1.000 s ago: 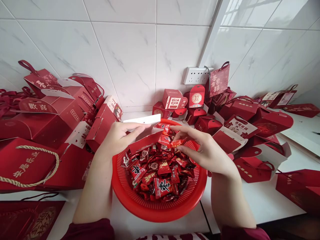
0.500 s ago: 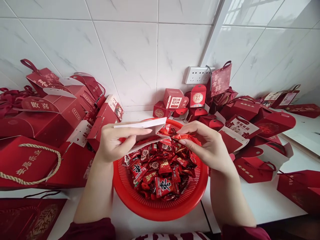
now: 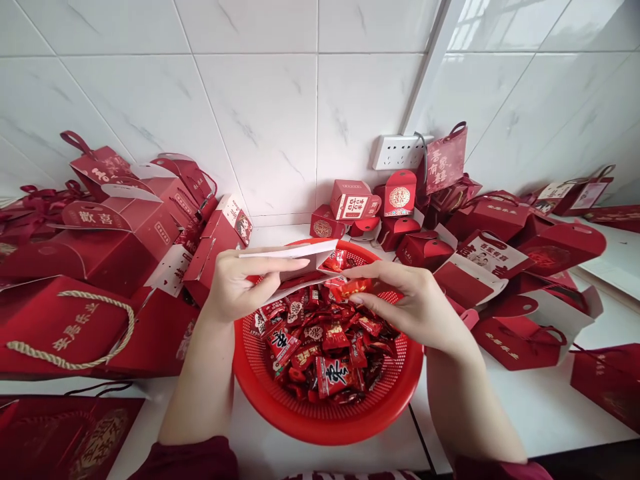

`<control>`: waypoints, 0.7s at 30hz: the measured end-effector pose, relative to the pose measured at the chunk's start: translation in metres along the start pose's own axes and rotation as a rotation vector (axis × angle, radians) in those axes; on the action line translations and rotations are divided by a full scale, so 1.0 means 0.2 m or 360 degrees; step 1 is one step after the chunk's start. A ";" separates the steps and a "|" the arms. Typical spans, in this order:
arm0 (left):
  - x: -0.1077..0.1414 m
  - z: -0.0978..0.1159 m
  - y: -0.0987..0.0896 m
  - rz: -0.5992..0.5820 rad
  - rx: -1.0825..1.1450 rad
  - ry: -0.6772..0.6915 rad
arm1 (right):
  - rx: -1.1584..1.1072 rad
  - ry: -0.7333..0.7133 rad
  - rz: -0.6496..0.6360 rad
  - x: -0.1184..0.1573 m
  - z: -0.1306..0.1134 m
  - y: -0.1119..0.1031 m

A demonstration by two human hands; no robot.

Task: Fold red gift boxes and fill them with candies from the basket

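Note:
My left hand (image 3: 245, 283) grips an open paper box (image 3: 313, 252), white on its inner side, tilted above the back of a red plastic basket (image 3: 327, 433). Between the thumb and fingers of my right hand (image 3: 400, 290) is a red wrapped candy (image 3: 354, 287), close to the box's open right end. Many red-wrapped candies (image 3: 335, 375) fill the basket below both hands. The box's contents are mostly hidden.
Red gift boxes (image 3: 115, 227) are heaped on the left, with a rope-handled one (image 3: 65, 327) nearer. Small boxes (image 3: 350, 200) stand by the tiled wall under a power strip (image 3: 400, 152). More boxes (image 3: 510, 337) crowd the right.
My right hand has moved slightly left with the candy, nearer the box opening. The whole view has shifted a little, so the surroundings appear farther right.

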State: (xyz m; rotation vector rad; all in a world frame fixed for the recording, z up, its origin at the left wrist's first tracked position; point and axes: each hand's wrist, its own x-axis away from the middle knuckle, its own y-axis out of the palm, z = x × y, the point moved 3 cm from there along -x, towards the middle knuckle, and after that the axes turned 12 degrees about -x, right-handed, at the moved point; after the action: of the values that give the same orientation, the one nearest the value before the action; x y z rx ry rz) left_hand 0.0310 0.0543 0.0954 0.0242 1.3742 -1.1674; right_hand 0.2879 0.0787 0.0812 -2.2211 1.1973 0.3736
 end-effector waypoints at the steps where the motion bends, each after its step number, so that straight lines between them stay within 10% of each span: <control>1: 0.00 0.00 0.00 0.0008 -0.0003 0.0005 | 0.0018 0.0014 -0.0039 0.00 0.00 0.01; 21: -0.03 0.12 -0.01 -0.0368 0.0336 0.0291 | -0.0097 -0.0271 0.0016 0.03 -0.05 -0.01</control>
State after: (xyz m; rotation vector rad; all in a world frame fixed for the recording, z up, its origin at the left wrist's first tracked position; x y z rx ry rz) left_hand 0.0487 0.0415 0.1080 0.1283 1.4344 -1.5324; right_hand 0.2924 0.0684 0.0871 -2.1856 1.1201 0.5980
